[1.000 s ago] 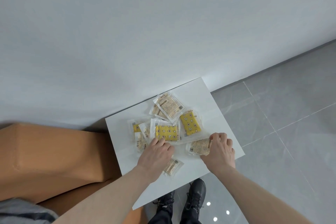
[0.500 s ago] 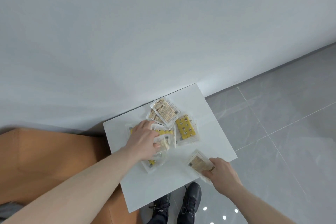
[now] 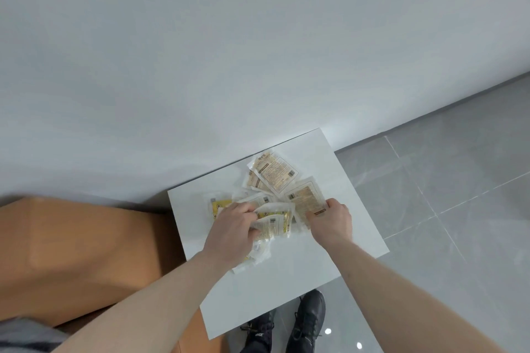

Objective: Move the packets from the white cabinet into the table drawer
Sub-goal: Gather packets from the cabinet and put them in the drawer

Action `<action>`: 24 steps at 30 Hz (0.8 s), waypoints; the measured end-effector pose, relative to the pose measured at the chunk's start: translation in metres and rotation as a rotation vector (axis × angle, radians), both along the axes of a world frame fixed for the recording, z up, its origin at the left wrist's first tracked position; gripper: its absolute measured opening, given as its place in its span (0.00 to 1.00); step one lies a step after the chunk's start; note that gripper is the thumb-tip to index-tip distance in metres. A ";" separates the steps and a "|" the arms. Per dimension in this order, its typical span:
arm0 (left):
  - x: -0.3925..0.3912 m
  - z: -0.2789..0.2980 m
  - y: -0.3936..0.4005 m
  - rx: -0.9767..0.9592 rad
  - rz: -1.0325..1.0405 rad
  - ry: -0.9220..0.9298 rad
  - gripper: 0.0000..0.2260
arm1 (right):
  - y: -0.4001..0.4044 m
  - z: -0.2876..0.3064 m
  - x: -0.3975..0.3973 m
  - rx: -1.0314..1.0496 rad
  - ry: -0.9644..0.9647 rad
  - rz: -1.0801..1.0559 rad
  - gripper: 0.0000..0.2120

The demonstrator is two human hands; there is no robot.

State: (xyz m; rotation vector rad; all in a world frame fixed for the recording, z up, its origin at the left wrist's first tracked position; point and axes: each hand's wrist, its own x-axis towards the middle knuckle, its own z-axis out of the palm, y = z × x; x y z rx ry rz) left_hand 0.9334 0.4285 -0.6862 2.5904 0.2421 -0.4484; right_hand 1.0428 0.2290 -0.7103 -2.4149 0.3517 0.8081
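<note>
Clear plastic snack packets with yellow and tan print (image 3: 276, 173) lie fanned on the white square cabinet top (image 3: 338, 264), long axes mixed; the top one runs diagonally. Left hand (image 3: 233, 233) has fingers curled around a bunched handful (image 3: 274, 223). Right hand (image 3: 331, 221) pinches the near edge of a tan flat packet (image 3: 305, 199), which extends away from it. Grey tiled floor (image 3: 444, 195), white wall (image 3: 229, 51), orange wooden table (image 3: 80, 252) at left.

— Right hand (image 3: 329, 219)? Moved up from the near edge of the white cabinet top (image 3: 289, 275), now pinching a brown packet (image 3: 305, 199) beside the pile.

— And the left hand (image 3: 232, 231)? Pulled back slightly, now gripping a bunch of crumpled yellow packets (image 3: 274, 223) gathered off the surface.
</note>
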 end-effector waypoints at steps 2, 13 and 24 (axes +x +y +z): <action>-0.003 0.000 -0.001 -0.073 0.078 -0.013 0.04 | -0.001 0.000 -0.003 0.021 0.001 -0.086 0.11; -0.044 0.020 -0.004 -0.357 0.434 0.088 0.17 | -0.051 0.021 -0.019 -0.007 0.068 -0.183 0.18; -0.057 0.018 -0.005 -0.428 0.577 0.131 0.14 | -0.043 0.007 -0.038 -0.021 0.062 -0.185 0.13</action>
